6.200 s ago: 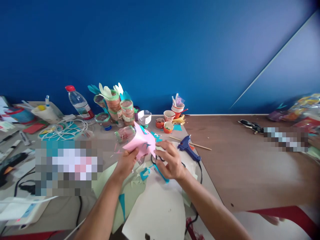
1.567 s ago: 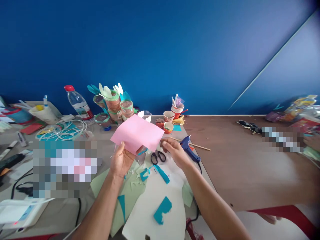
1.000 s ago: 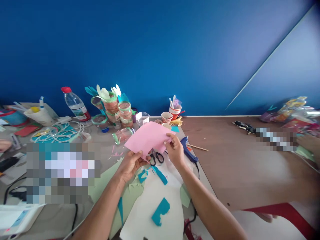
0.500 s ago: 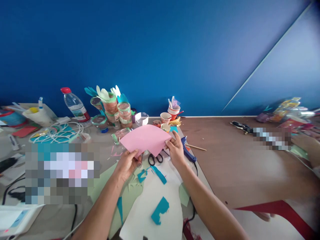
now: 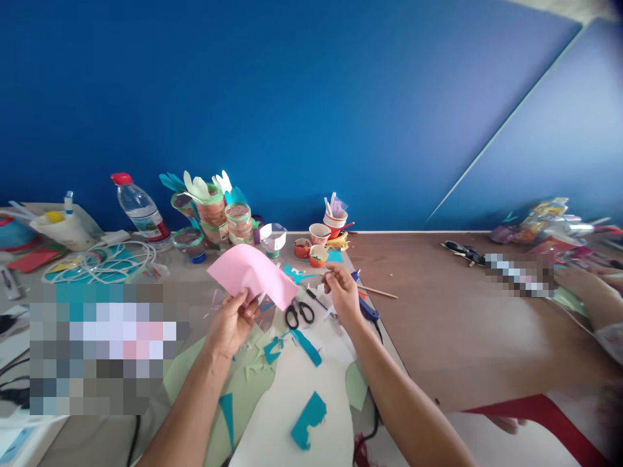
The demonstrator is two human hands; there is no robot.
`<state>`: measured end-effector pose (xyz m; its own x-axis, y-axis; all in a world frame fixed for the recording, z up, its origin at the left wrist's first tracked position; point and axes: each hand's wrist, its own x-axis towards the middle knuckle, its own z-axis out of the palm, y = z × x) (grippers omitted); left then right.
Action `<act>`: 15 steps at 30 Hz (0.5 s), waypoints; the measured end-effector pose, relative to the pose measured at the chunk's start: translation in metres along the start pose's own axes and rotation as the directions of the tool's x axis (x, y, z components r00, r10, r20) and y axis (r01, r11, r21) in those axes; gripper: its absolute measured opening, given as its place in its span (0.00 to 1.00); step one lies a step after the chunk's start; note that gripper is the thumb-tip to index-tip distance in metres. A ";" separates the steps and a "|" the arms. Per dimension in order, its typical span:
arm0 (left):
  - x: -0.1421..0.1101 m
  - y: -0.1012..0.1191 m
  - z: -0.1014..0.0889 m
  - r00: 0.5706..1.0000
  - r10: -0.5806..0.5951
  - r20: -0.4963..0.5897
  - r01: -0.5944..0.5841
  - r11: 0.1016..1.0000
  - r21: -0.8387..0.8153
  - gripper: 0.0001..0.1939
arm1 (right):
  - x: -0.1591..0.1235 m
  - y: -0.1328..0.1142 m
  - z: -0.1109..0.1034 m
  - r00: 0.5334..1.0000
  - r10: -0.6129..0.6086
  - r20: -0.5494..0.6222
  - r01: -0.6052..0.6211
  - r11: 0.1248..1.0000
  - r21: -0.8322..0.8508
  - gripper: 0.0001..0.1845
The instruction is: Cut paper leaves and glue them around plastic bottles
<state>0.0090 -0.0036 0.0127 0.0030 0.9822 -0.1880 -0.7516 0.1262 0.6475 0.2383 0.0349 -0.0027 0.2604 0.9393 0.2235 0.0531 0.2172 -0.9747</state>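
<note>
My left hand (image 5: 236,318) is closed on the lower edge of a pink paper sheet (image 5: 243,269). The sheet bends in the middle, raised above the table. To its right hovers my right hand (image 5: 342,288), apart from the sheet, fingers curled and pinched together; I cannot see whether something small sits between them. Below the sheet's right corner, black-handled scissors (image 5: 299,314) lie with blades hidden under paper. A blue glue gun (image 5: 368,310) and a wooden stick (image 5: 379,292) are just right of my right hand.
Teal scraps (image 5: 309,418) and pale green paper (image 5: 243,389) surround a white sheet (image 5: 277,441). Small paper cups (image 5: 318,254), decorated jars (image 5: 238,224) and a water bottle (image 5: 141,211) stand along the blue wall. Another person's hand (image 5: 584,288) is at far right.
My right hand has let go of the pink sheet. The left hand has drawn it left, and it now bends downward on the right. The view has shifted slightly.
</note>
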 end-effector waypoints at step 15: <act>-0.004 0.003 0.001 0.993 0.102 0.066 -0.104 0.994 0.020 0.14 | -0.041 -0.030 0.028 0.857 0.175 0.484 0.427 0.283 -0.859 0.14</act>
<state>0.0075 -0.0072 0.0156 -0.0305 0.9970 -0.0716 -0.7347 0.0262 0.6779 0.1990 -0.0030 0.0173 -0.2344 0.9719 0.0238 0.9541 0.2346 -0.1859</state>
